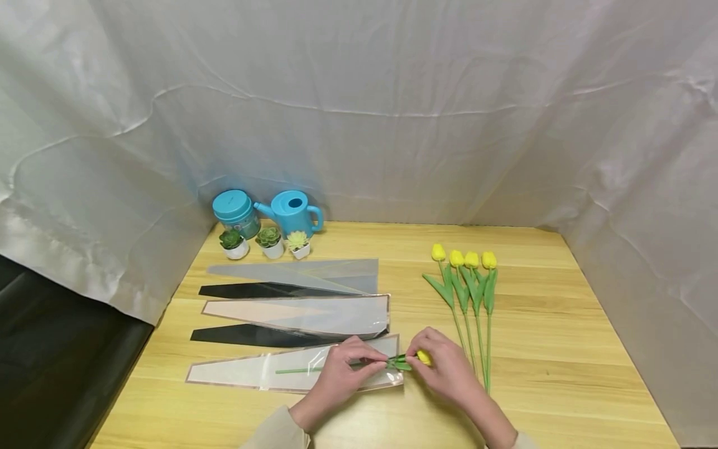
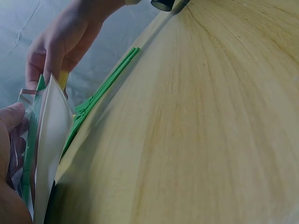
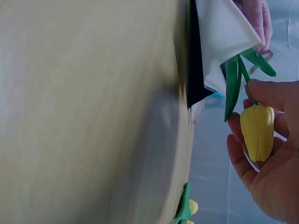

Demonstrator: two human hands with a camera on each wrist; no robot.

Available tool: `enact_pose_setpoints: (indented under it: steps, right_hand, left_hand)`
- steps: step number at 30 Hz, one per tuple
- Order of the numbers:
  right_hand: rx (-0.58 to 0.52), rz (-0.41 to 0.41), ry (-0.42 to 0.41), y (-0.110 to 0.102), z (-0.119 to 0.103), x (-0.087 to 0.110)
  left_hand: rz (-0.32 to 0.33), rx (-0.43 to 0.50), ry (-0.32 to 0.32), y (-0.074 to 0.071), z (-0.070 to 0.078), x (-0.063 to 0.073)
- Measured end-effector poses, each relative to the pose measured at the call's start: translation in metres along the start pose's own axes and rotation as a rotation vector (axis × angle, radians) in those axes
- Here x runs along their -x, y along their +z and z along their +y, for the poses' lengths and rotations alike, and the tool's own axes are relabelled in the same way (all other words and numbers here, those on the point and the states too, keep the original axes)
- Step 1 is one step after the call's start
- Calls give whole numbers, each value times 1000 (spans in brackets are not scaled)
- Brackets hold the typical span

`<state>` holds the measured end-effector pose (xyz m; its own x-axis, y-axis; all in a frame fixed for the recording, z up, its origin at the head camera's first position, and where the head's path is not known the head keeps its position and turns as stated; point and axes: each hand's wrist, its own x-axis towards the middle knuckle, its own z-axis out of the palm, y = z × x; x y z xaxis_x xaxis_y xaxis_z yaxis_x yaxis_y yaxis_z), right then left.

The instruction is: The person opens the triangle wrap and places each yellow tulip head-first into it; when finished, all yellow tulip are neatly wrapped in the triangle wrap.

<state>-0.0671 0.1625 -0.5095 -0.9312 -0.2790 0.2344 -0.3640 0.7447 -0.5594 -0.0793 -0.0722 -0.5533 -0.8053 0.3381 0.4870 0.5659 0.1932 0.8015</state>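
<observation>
A yellow tulip (image 3: 257,133) lies with its green stem inside a clear-fronted flower sleeve (image 1: 224,372); the bloom and leaf tips stick out of the wide end. My right hand (image 1: 445,368) pinches the stem just below the bloom, thumb on top, as the right wrist view shows. At the sleeve's mouth, my left hand (image 1: 350,368) pinches the clear film over the stem between thumb and fingers. The sleeve's white back (image 2: 51,144) bows away from the film in the left wrist view. Several more yellow tulips (image 1: 477,293) lie side by side beyond my right hand.
More flat sleeves, one pale-fronted (image 1: 348,312), one black (image 1: 247,333) and one grey (image 1: 336,272), lie behind the one in hand. At the back left stand a blue watering can (image 1: 294,215), a blue-lidded jar (image 1: 238,212) and small potted succulents (image 1: 270,243).
</observation>
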Motion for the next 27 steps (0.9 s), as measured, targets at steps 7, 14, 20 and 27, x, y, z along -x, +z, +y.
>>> enact_pose_setpoints:
  steps: [7, 14, 20, 27]
  right_hand:
    - [-15, -39, 57, 11, -5, 0]
    - [-39, -91, 92, 16, -7, 4]
    - [-73, -201, 63, 15, 1, 6]
    - [-74, -174, 67, 8, 10, 7]
  left_hand:
    - [-26, 17, -70, -1, 0, 2]
    - [-18, 14, -30, 1, -3, 7]
    - [-38, 88, -160, 2, -3, 9]
    - [-33, 86, -146, 4, -4, 8]
